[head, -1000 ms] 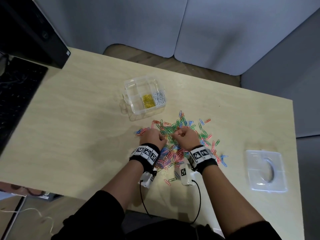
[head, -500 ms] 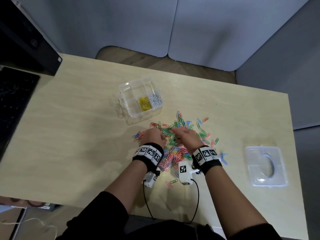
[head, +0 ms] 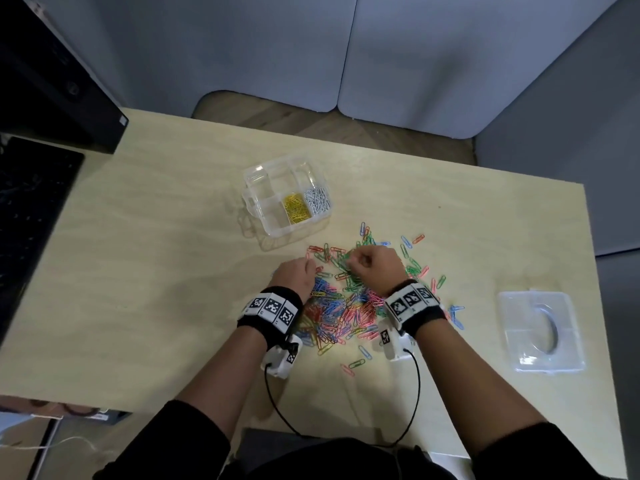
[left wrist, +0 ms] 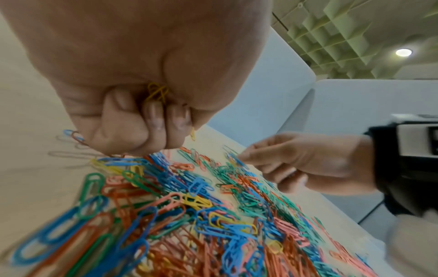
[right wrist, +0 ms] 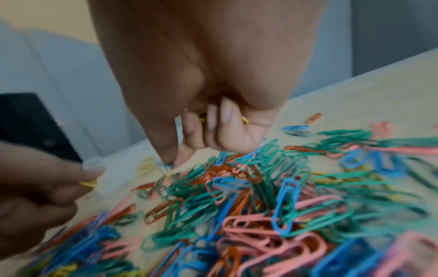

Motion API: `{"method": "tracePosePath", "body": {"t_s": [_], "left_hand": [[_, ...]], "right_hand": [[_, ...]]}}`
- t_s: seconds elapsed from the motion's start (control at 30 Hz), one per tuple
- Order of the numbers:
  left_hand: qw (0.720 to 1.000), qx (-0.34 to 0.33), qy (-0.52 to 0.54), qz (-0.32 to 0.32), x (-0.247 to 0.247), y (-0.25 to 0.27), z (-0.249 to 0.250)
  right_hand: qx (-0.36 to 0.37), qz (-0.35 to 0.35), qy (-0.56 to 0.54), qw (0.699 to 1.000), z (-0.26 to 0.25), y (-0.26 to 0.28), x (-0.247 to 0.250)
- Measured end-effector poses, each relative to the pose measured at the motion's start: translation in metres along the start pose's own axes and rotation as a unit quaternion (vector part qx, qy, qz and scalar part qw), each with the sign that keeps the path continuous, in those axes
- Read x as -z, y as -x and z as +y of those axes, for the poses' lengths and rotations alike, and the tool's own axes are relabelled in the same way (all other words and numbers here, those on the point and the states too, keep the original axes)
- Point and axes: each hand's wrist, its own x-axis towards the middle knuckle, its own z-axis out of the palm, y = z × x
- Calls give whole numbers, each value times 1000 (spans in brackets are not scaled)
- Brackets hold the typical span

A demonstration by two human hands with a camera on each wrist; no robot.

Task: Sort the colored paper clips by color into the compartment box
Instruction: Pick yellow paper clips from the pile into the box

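Both hands worked over the pile of paper clips (head: 341,306) on the worktop (head: 145,271). Fingers of the left hand (head: 294,273) were curled into the palm around a few yellow clips (left wrist: 156,92), and one more yellow clip (left wrist: 192,133) stuck out below the curled fingers, as the left wrist view showed; the hand sat at the far left edge of the pile. At the far side of the pile, the right hand (head: 375,266) was also closed, with yellow clips (right wrist: 201,114) tucked between its folded fingers and palm, while its thumb and forefinger reached down to the clips below; what they pinched was too blurred to tell. The loose pile, a mix of blue, green, red, pink and yellow, lay spread between and near the two wrists, with stray clips scattered to the right. The compartment box (head: 287,199), clear plastic, stood just beyond the pile to the far left, holding sorted yellow clips (head: 295,207) in one section and white clips (head: 317,201) in the section to their right. A clear lid (head: 540,330) lay well apart at the right edge of the worktop.
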Motion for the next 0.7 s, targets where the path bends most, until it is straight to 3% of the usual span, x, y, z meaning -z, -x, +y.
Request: {"method": "tracePosePath", "body": {"t_s": [0.13, 0.3, 0.47, 0.57, 0.7], "left_hand": [[997, -24, 63, 35, 3, -5, -9], [991, -19, 127, 25, 7, -5, -13], [982, 36, 187, 14, 7, -1, -20], [990, 21, 137, 18, 10, 1, -23], [985, 10, 165, 50, 9, 2, -29]], "right_hand": [[-26, -14, 30, 999, 14, 12, 8], [-97, 37, 119, 987, 7, 9, 13], [-46, 42, 133, 989, -10, 8, -1], [-51, 37, 158, 985, -11, 6, -7], [-50, 29, 121, 991, -5, 5, -5]]}}
